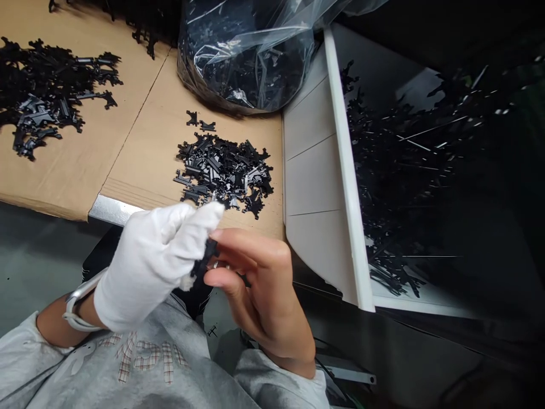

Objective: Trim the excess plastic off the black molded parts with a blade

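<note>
My left hand [155, 258], in a white glove, is closed around a small black plastic part [206, 257] in front of my body. Bare and ungloved, my right hand [264, 278] pinches at the same part from the other side, thumb and index finger close to it. Much of the part is hidden by the glove and fingers. Just beyond my hands lies a pile of small black plastic parts [225, 170] on the brown cardboard surface [145, 165]. Two loose ones [207, 126] sit behind that pile.
At the back stands a container lined with clear plastic [247, 62], holding dark contents. A white-walled bin [315, 153] with many black parts [409, 153] is on the right. Another heap of black parts [46, 91] lies at the left. The cardboard's front edge is near my hands.
</note>
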